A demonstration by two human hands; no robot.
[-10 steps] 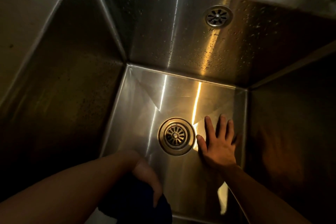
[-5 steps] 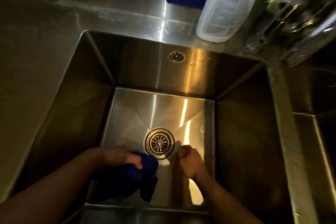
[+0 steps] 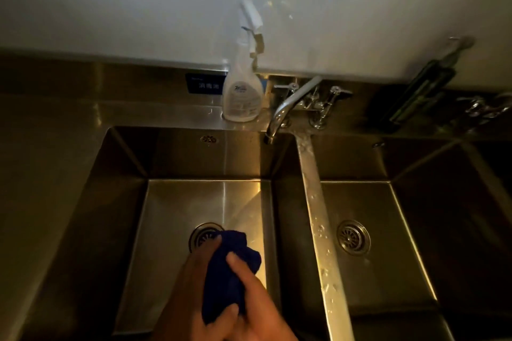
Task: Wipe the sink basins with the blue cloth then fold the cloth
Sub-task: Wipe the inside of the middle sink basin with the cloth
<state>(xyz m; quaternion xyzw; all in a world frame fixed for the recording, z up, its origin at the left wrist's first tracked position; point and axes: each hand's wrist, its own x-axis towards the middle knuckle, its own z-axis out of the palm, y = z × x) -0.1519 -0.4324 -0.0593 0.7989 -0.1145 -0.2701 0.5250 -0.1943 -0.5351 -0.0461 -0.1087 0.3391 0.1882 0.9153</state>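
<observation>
The blue cloth (image 3: pixel 230 271) is bunched up between both hands, held above the left sink basin (image 3: pixel 177 202) near its drain (image 3: pixel 203 232). My left hand (image 3: pixel 194 279) grips the cloth from the left with the thumb over its top. My right hand (image 3: pixel 249 293) closes on it from the right, fingers pressed into the fabric. The right basin (image 3: pixel 368 202) lies beyond a wet steel divider (image 3: pixel 318 216), with its own drain (image 3: pixel 353 237).
A spray bottle (image 3: pixel 243 91) stands on the back ledge beside a swivel faucet (image 3: pixel 288 108) whose spout hangs over the left basin's far right corner. A dark rack (image 3: pixel 415 97) leans at the back right. Steel counter (image 3: pixel 41 174) runs along the left.
My head has lifted, so both basins and the wall show. Both hands rose off the basin floor and came together on the cloth, which only my left hand held before.
</observation>
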